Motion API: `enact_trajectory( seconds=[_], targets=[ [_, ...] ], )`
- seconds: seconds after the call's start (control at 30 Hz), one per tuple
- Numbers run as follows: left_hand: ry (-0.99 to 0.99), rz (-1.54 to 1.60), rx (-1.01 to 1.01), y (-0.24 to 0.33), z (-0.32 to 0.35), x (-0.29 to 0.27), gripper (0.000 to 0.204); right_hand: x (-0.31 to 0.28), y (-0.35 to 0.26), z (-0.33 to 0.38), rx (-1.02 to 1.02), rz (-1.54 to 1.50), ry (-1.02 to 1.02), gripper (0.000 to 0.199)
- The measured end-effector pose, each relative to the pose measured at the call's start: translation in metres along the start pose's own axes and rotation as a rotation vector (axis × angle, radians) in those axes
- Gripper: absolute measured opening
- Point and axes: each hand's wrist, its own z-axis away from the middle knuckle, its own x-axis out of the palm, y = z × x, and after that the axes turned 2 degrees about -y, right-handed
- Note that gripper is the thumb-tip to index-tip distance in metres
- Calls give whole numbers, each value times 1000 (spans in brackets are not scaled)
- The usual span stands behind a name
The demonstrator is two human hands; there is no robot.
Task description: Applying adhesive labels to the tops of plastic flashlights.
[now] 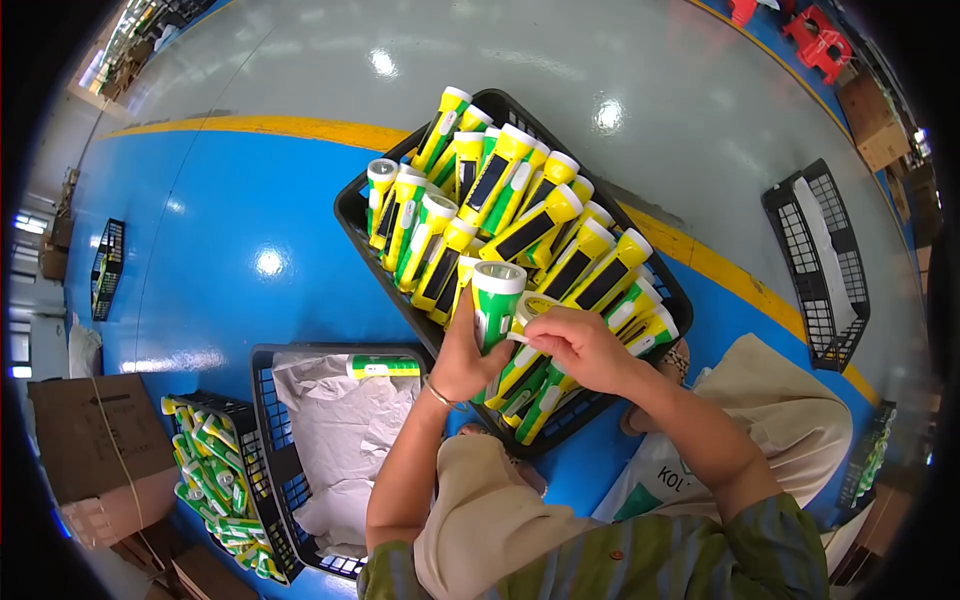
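My left hand (462, 362) is wrapped round a green flashlight (494, 305) with a white rim, its lens end facing up. Close against it, my right hand (578, 345) has its fingers pinched together. A small thin white piece (517, 338) shows at those fingertips, too small to name. Just behind the right fingers is a pale round thing (538, 304), partly covered, whose kind I cannot tell. Under both hands stands a black crate (672, 285) heaped with yellow and green flashlights (490, 180), several with dark panels on their sides.
At lower left, a black crate lined with white paper (345, 425) holds one green flashlight (385, 367). Beside it stands another crate of green flashlights (215, 465), near a cardboard box (100, 435). A black crate (822, 265) lies at right; red stools (820, 42) stand far right.
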Motion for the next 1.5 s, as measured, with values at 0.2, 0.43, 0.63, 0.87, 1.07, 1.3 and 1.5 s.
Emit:
enact_trajectory(
  seconds=[0.2,0.43,0.63,0.87,1.07,1.3,1.5],
  targets=[
    [44,-242,185,4,6,14,78,10,4,7,51,16,21,6],
    [138,-201,179,0,19,18,56,13,-2,4,174,72,57,9],
    [175,130,17,-2,29,23,48,12,-11,7,174,340,97,15],
    [97,258,-68,-5,35,19,48,16,-8,11,218,320,-35,18],
    [183,256,-122,-26,50,1,46,26,-13,4,194,220,-187,13],
    [1236,-464,-500,-158,145,-136,32,71,-24,38,61,220,-283,5],
    [1055,-1175,-717,-189,145,-118,80,29,5,30,124,260,-8,7]
  ],
)
